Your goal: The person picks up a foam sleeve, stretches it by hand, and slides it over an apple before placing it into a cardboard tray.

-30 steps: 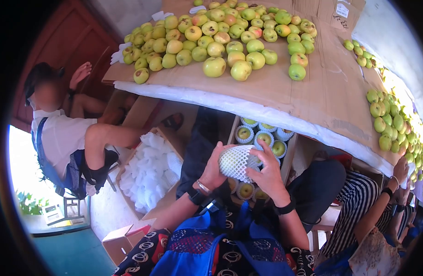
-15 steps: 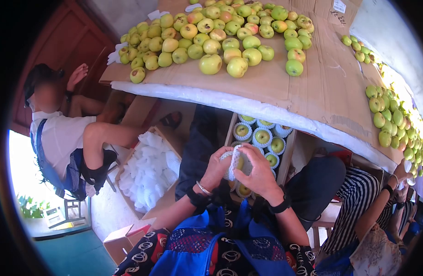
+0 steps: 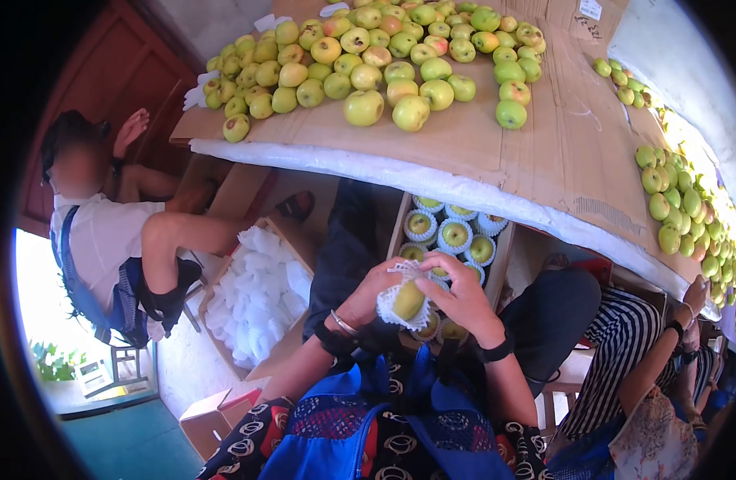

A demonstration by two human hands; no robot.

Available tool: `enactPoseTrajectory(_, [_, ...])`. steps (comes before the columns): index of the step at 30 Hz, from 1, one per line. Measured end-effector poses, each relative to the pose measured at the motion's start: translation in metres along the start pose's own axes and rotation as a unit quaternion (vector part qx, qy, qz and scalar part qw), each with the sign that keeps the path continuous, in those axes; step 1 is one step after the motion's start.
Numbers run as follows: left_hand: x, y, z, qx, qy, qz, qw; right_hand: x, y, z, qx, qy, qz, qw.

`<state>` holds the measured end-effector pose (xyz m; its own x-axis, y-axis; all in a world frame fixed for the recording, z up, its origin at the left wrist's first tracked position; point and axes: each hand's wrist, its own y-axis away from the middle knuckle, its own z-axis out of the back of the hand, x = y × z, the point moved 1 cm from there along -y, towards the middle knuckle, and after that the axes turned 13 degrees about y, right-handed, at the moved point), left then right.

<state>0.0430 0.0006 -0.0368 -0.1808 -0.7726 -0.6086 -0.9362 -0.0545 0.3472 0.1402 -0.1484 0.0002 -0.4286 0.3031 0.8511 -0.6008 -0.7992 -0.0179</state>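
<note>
Both my hands hold one green apple (image 3: 408, 301) in a white foam net (image 3: 389, 299), above a box. My left hand (image 3: 369, 294) wraps the net's left side, and my right hand (image 3: 462, 296) grips its top and right side. Below and behind them, the cardboard box (image 3: 396, 232) holds several apples in foam nets, such as a netted apple (image 3: 455, 234). To the left, another box (image 3: 284, 350) is heaped with white foam nets (image 3: 252, 300).
Many loose apples (image 3: 365, 78) lie on the cardboard-covered table (image 3: 432, 164) ahead, with more apples (image 3: 680, 200) at the far right. One person (image 3: 104, 240) sits at the left. Another person's arm (image 3: 656, 360) and striped trousers (image 3: 624, 352) are close on my right.
The foam net has opened out around the apple, which now shows its green side. My fingers have shifted around it, and the view has moved slightly.
</note>
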Motion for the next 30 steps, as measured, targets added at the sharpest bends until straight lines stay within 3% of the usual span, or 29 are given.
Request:
enactPoseTrajectory(3, [-0.009,0.002,-0.005,0.044,0.123,0.023,0.991,-0.017,0.002,-0.005,-0.064,-0.01,0.022,0.998])
enactPoseTrajectory(5, [-0.012,0.002,-0.005,0.065,0.179,0.028,0.981,-0.023,0.004,-0.007,-0.06,-0.161,-0.022,0.985])
enactPoseTrajectory(6, [-0.012,0.001,-0.006,0.085,0.233,0.031,0.968,-0.024,0.005,-0.006,-0.06,-0.16,-0.022,0.985])
enactPoseTrajectory(8, [-0.011,0.0,-0.003,0.071,0.22,0.023,0.973,-0.022,0.004,-0.006,0.015,-0.222,-0.044,0.974])
enactPoseTrajectory(11, [-0.014,0.001,-0.004,0.088,0.259,0.027,0.962,-0.02,0.005,-0.018,-0.029,-0.23,-0.034,0.972])
enactPoseTrajectory(12, [-0.014,0.001,-0.004,0.051,0.284,0.037,0.957,-0.019,0.004,-0.02,-0.028,-0.231,-0.034,0.972])
enactPoseTrajectory(14, [-0.011,0.001,0.001,0.013,0.308,0.05,0.95,-0.016,0.005,-0.024,-0.109,-0.071,0.044,0.991])
enactPoseTrajectory(17, [-0.006,-0.002,0.013,-0.011,0.312,0.059,0.948,-0.015,0.006,-0.021,-0.108,0.003,0.075,0.991])
enactPoseTrajectory(19, [-0.004,-0.003,0.015,-0.122,0.273,0.048,0.953,-0.02,0.006,-0.024,-0.083,-0.015,0.065,0.994])
enactPoseTrajectory(30, [0.013,-0.007,0.022,-0.195,0.2,0.028,0.96,-0.011,0.006,-0.043,-0.083,0.05,0.045,0.994])
